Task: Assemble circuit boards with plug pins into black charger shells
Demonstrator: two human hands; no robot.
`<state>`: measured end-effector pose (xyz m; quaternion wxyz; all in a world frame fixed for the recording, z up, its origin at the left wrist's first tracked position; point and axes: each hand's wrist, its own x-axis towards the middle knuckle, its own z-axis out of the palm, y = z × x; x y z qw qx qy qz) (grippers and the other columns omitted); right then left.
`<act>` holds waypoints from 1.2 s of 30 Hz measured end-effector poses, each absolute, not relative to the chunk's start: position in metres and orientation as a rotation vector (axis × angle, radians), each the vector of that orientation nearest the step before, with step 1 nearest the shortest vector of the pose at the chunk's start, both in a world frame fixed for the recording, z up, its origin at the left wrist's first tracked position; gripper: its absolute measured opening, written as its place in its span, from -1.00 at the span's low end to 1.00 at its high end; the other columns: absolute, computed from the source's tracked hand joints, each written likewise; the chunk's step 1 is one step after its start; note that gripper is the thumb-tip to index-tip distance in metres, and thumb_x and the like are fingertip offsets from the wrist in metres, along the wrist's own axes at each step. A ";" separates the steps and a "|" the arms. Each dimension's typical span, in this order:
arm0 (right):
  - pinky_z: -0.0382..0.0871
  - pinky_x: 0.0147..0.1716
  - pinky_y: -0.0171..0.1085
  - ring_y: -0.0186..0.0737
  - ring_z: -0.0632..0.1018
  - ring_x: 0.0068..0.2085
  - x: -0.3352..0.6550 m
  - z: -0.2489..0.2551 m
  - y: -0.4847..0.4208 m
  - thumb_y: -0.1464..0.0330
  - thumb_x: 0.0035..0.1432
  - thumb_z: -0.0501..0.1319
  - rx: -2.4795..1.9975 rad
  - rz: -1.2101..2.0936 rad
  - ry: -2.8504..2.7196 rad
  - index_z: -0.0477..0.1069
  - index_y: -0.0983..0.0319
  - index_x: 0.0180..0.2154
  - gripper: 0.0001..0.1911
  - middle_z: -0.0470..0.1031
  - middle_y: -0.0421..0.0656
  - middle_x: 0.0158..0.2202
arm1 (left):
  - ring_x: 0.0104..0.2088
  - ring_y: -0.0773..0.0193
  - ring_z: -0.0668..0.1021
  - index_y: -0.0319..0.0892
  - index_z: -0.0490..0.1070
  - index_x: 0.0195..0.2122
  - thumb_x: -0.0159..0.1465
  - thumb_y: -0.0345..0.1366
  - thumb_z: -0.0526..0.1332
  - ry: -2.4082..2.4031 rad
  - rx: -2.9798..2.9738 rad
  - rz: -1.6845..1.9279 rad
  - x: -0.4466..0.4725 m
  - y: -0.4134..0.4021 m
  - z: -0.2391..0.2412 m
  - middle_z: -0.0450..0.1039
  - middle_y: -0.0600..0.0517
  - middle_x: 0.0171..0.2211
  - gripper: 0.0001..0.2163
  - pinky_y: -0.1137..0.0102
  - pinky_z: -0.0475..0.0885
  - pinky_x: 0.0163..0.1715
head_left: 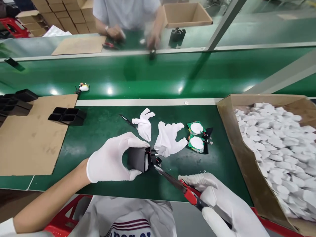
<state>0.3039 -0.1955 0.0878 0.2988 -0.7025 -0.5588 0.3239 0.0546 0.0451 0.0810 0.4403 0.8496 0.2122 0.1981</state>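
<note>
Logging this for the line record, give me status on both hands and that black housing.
Left hand grips black housing. Right hand holds red-handled pliers, tips at housing's wiring. Spare gloves lie just beyond.

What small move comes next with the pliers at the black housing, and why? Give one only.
Probably ease the pliers slightly further in and close their tips on the small part at the housing's open end. The left hand holds the black housing with its opening facing right, and the right hand has the plier tips right at that opening.
</note>
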 end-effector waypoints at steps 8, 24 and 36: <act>0.74 -0.21 -0.18 -0.04 0.79 -0.15 0.301 0.086 -0.164 0.04 0.48 0.20 -1.780 0.810 -1.516 0.38 0.07 -0.47 -0.54 0.76 -0.10 -0.08 | -0.08 0.10 0.79 -0.13 0.60 0.14 0.12 -0.39 0.43 0.528 2.274 0.488 0.051 0.036 0.086 0.72 -0.07 -0.01 -0.50 0.29 0.71 -0.06; 0.66 -0.41 -0.19 -0.08 0.73 -0.33 0.307 0.088 -0.162 0.08 0.40 0.24 -1.885 0.878 -1.514 0.41 0.03 -0.45 -0.65 0.75 -0.13 -0.20 | -0.07 0.16 0.78 0.03 0.55 0.25 0.16 -0.43 0.30 0.495 2.397 0.339 0.054 0.037 0.079 0.70 0.00 0.09 -0.41 0.29 0.70 -0.09; 0.38 -0.51 -0.24 -0.22 0.50 -0.50 0.300 0.088 -0.140 0.03 0.37 0.26 -1.904 1.100 -1.441 0.38 0.04 -0.44 -0.63 0.50 -0.28 -0.50 | -0.18 0.08 0.75 0.06 0.59 0.29 0.22 -0.21 0.45 0.584 2.434 0.077 0.055 0.040 0.078 0.69 0.02 -0.09 -0.44 0.31 0.62 -0.17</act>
